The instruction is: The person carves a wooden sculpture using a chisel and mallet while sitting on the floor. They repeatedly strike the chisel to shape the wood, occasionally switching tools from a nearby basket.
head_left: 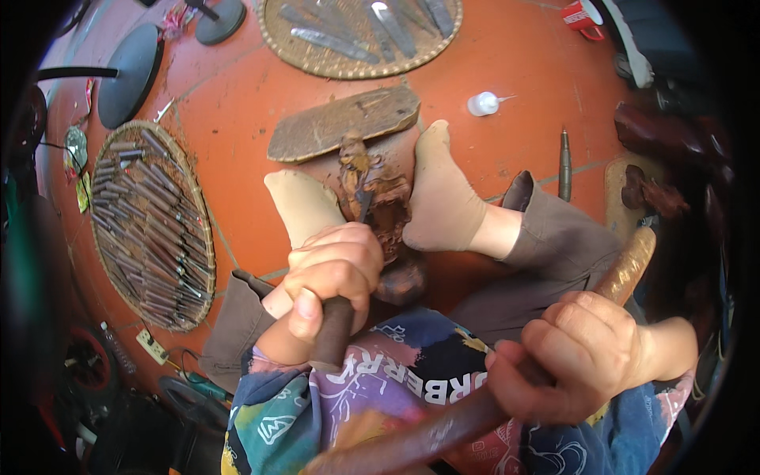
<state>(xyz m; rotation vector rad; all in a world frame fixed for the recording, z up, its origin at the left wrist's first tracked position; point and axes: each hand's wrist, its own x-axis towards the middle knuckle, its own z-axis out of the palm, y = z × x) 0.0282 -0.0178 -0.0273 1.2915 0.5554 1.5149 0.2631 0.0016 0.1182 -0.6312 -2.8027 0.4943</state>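
Observation:
My left hand is closed around the dark round handle of a carving chisel. The chisel's blade points away from me and reaches the brown wood carving; I cannot tell whether its tip touches. The carving stands upright between my two socked feet, its rounded base toward me. My right hand grips a long curved wooden club about its middle, at the right and apart from the chisel. The club's lighter end sticks out past the hand, and the thick end lies across my lap.
A worn wooden board lies beyond the carving. Several handled chisels fill a woven tray at left; flat blades lie on another tray at the far side. A small white bottle, a slim metal tool and a red mug are at right.

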